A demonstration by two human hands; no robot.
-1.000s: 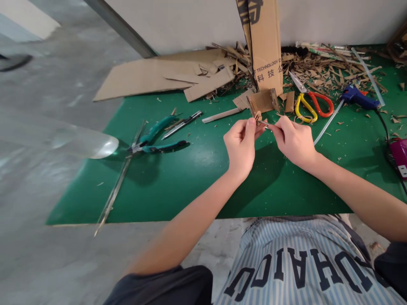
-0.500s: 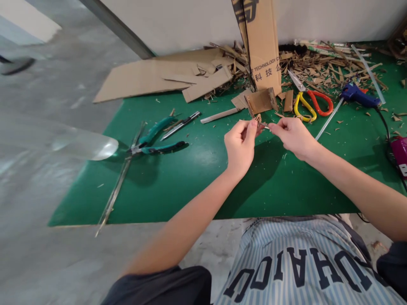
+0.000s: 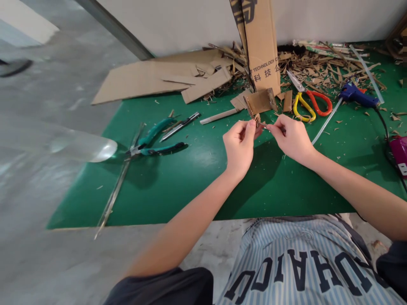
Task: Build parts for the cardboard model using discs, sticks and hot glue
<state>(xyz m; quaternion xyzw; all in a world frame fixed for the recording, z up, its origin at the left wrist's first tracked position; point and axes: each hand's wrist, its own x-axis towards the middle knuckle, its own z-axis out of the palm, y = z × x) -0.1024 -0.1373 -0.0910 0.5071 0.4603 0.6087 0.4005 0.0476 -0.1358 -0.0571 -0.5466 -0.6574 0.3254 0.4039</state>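
My left hand (image 3: 239,148) is closed, with thumb and fingers pinching a small curled cardboard piece (image 3: 257,118). From that piece a thin dark strip (image 3: 263,124) sticks out to the right, and my right hand (image 3: 294,139) pinches its other end. What the strip is made of is too small to make out. Just beyond my fingertips stands a folded, open-sided cardboard part (image 3: 260,101). A tall printed cardboard panel (image 3: 263,51) rises behind it.
Scissors (image 3: 310,103) and a blue glue gun (image 3: 359,95) lie right. Teal-handled pliers (image 3: 159,131), thin metal rods (image 3: 116,190) and a cutter knife (image 3: 180,126) lie left. Cardboard scraps (image 3: 324,67) cover the back of the green table (image 3: 190,190). A purple object (image 3: 399,154) sits far right.
My right hand has turned slightly and its wrist has shifted a little to the right. My left hand keeps its pinch on the cardboard piece almost unmoved.
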